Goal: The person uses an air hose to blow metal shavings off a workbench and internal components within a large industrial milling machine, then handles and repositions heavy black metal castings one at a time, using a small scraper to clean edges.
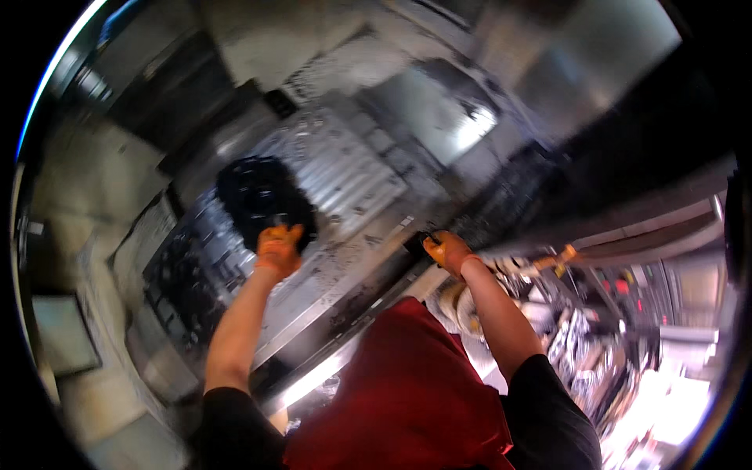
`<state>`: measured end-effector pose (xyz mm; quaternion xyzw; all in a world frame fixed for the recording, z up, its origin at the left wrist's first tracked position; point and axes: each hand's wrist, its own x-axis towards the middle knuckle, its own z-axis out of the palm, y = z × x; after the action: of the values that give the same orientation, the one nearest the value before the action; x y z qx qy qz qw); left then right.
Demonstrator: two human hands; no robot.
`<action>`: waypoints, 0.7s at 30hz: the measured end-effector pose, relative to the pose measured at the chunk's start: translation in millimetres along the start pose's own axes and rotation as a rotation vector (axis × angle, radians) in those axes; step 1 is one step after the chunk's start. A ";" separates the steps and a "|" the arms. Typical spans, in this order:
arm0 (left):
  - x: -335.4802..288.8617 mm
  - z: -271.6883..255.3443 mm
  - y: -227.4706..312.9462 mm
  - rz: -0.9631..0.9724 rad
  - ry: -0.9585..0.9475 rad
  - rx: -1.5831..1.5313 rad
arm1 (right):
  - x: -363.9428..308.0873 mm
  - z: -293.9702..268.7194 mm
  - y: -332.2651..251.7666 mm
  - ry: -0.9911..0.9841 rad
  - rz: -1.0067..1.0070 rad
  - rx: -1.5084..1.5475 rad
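Observation:
My left hand (279, 249), in an orange glove, is closed at the near edge of a dark, rounded, bulky piece (254, 190). That piece is black and smeared by motion, so I cannot tell its exact kind. It sits over the left part of a grooved metal machine table (345, 168). To the right, my right hand (446, 253), also gloved in orange, is curled around a small black object (415, 242) near the table's front edge. Its kind is not clear, and the fingers partly cover it.
Dark chips or grime (184, 294) cover the table's left end. A shiny metal panel (435, 110) stands behind it, and a framed window (66, 333) is at the far left. Cluttered tools and metal pieces (587, 352) lie outside, at my right.

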<state>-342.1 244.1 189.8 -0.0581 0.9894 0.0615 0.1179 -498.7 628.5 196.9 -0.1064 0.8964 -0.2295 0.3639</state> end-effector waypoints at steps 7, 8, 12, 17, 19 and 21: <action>-11.1 14.9 15.8 -0.090 -0.002 0.015 | 170.9 100.1 -205.7 -0.392 -0.163 0.211; -5.1 17.2 20.8 -0.075 0.009 0.030 | 198.7 124.0 -220.2 -0.418 -0.053 0.235; 2.8 39.7 26.6 -0.103 -0.048 0.021 | 244.0 184.3 -229.8 -0.452 -0.030 0.258; 6.1 18.4 -16.2 -0.161 0.188 -0.289 | 265.8 186.1 -208.9 -0.299 -0.300 0.252; 2.7 67.9 -71.0 -0.665 0.729 -0.257 | 261.8 173.0 -213.6 -0.324 -0.293 0.072; 11.2 123.0 -120.0 -1.030 0.561 -1.133 | 259.7 170.5 -217.3 -0.320 -0.295 -0.031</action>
<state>-309.6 141.3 55.5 -0.5697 0.6502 0.4739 -0.1680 -559.1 289.1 39.1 -0.2771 0.8052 -0.2468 0.4625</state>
